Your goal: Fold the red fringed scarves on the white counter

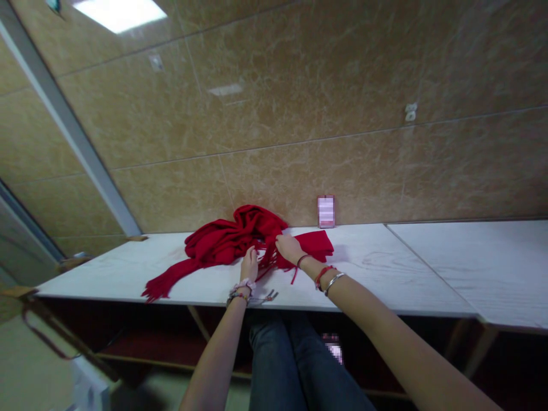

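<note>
A red fringed scarf point(226, 240) lies bunched on the white tabletop point(363, 262). One fringed end trails to the front left, and a flatter folded part point(319, 242) lies to the right. My right hand point(289, 249) is closed on the scarf where fringe strands hang down. Close by on its left, my left hand point(249, 265) has its fingers drawn together at the fringe; the strands between its fingertips are small and partly hidden. Bracelets circle both wrists, and a charm point(269, 296) dangles from the left one near the table's front edge.
A phone-like upright rectangle point(326, 212) with a blurred-out face leans against the tan tiled wall point(291, 103). A seam point(428, 268) crosses the tabletop at right. Dark open shelves point(149, 337) lie below, with my legs point(278, 359) in front.
</note>
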{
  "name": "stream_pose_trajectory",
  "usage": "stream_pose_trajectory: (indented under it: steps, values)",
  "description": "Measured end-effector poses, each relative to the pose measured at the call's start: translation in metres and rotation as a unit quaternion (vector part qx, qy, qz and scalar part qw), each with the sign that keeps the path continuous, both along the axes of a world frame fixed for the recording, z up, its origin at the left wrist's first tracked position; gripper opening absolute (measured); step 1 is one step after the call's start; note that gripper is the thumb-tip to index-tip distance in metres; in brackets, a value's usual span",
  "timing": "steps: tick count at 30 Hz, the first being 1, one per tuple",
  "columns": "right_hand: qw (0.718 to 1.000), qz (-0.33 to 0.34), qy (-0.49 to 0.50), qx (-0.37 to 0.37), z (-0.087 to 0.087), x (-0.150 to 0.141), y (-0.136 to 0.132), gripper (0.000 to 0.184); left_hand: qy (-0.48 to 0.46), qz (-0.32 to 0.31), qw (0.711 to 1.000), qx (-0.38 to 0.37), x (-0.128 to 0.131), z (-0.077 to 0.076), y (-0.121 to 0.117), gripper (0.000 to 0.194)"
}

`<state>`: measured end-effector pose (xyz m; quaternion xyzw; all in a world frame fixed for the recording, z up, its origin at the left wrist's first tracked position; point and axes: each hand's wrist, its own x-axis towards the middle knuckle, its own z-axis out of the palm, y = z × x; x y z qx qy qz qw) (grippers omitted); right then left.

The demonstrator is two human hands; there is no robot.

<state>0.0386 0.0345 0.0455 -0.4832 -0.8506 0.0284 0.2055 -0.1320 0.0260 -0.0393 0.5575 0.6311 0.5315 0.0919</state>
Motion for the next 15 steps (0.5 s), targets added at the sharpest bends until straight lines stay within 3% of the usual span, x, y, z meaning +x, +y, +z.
stream_pose_trajectory:
  steps: [3,6,10,15]
  values:
    - [0.987,-0.028,0.160,-0.018,0.012,0.022,0.023,0.028,0.031,-0.012,0.999,0.021,0.004,0.002,-0.003,0.036]
    - [0.948,-0.051,0.310,-0.045,0.017,0.046,0.044,0.025,0.066,-0.058,0.996,0.025,0.010,0.001,-0.005,0.039]
    - [0.859,-0.066,0.502,-0.083,0.021,0.087,0.064,0.020,0.091,-0.096,0.991,0.023,0.019,0.005,-0.001,0.046]
    - [0.747,-0.066,0.653,-0.110,0.025,0.141,0.068,0.019,0.088,-0.133,0.987,0.002,0.045,0.027,0.009,0.049]
